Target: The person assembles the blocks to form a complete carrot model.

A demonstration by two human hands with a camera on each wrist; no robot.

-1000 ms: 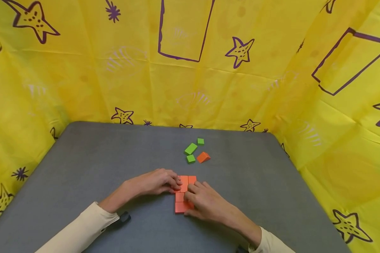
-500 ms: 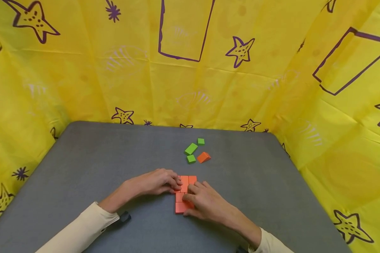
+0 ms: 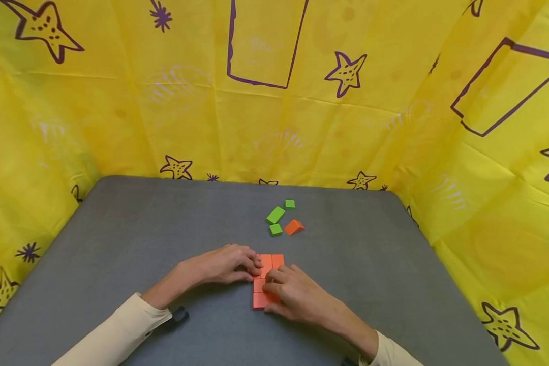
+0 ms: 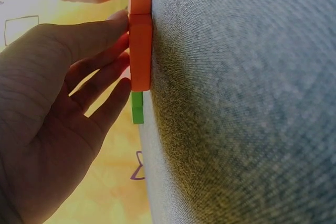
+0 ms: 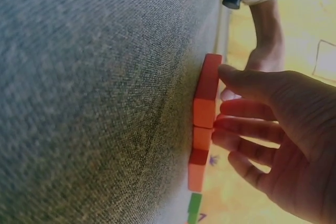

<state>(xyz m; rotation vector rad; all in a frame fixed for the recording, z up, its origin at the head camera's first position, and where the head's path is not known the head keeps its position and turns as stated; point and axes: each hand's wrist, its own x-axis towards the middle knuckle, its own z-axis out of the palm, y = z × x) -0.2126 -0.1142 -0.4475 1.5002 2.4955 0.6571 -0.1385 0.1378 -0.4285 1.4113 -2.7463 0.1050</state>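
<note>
Orange blocks [image 3: 266,265] | left hand [image 3: 231,263], right hand [image 3: 297,296]: unclenched, fingers on tops | table [image 3: 155,218]: far edge well apart

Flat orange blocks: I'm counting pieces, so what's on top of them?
The left hand and right hand touch the flat orange blocks from above; the parts beneath them are hidden.

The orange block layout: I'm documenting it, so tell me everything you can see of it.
The orange block layout looks flat, made of smooth, straight-edged rectangular blocks, perhaps painted wood, with thin seams. It lies on the grey table; the far blocks lie lengthwise, the nearest one crosswise. The left hand touches its far left part; the right hand covers much of its near right, hiding some blocks.
</note>
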